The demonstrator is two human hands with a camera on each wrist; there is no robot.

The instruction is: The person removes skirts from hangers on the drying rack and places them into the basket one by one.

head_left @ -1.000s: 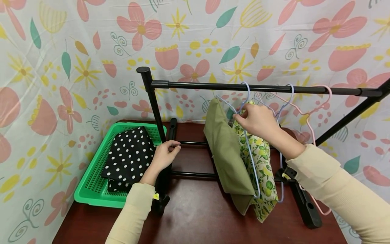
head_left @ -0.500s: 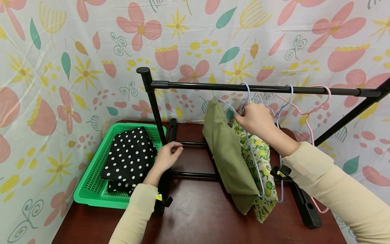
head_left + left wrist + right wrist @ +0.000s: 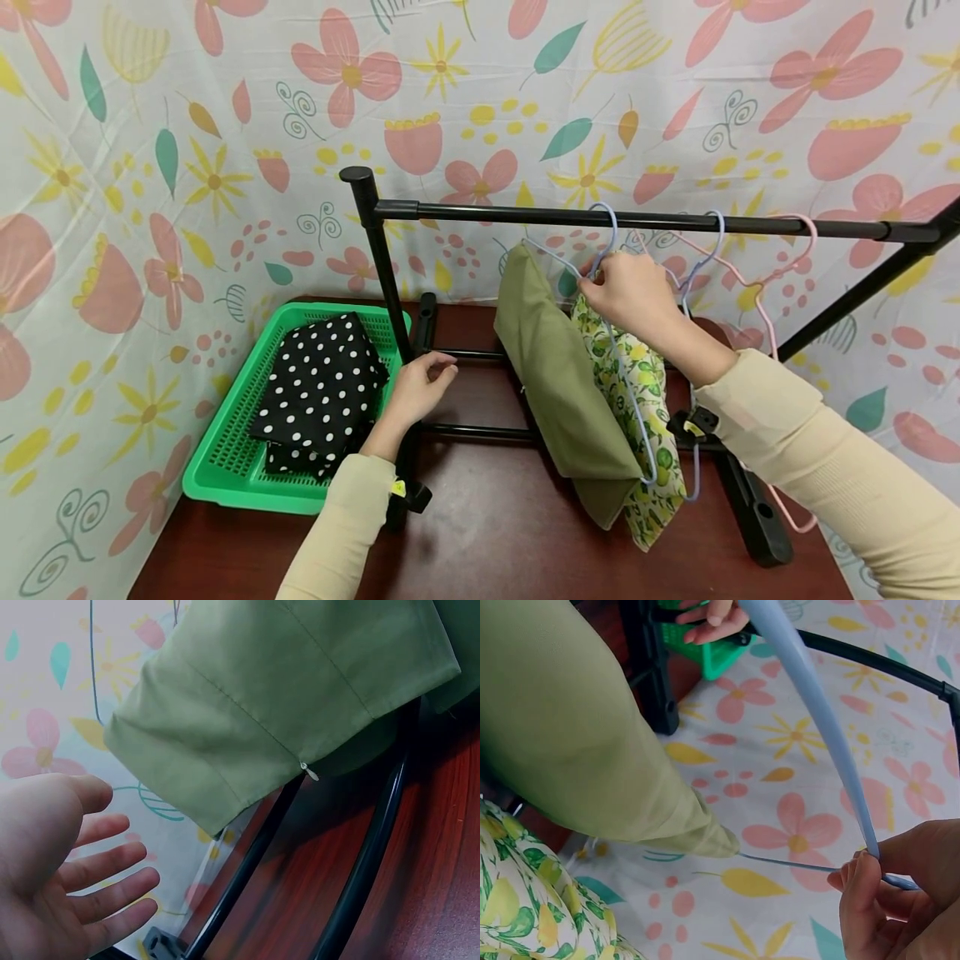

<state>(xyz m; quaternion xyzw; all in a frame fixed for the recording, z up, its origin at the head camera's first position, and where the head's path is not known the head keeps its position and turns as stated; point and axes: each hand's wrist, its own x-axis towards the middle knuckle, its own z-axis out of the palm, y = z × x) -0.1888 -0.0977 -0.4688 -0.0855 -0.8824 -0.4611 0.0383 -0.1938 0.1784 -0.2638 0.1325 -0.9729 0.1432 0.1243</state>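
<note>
My right hand (image 3: 633, 290) pinches a blue clothes hanger (image 3: 615, 225) just below its hook, which loops over the black rail (image 3: 480, 213). Over that hanger hangs a folded olive-green garment (image 3: 551, 375); a small zipper pull (image 3: 309, 771) shows at its edge in the left wrist view. Just to its right hangs a lemon-print cloth (image 3: 648, 392), partly hidden by the green one and my right arm. Nothing is in my left hand (image 3: 420, 387), which hovers near the rack's left post with fingers loosely bent; the left wrist view shows them spread, apart from the green garment.
A green plastic basket (image 3: 217, 467) holds a folded black polka-dot cloth (image 3: 318, 392), left of the rack. Another blue hanger (image 3: 693, 271) and a pink hanger (image 3: 765, 308) hang farther right. The rack's black foot (image 3: 757, 525) stands on the dark red-brown table (image 3: 495, 533).
The green garment's lower end and its hanger have swung slightly right, its upper end slightly left. My left hand has drifted a little right. My right hand keeps its hold on the blue hanger.
</note>
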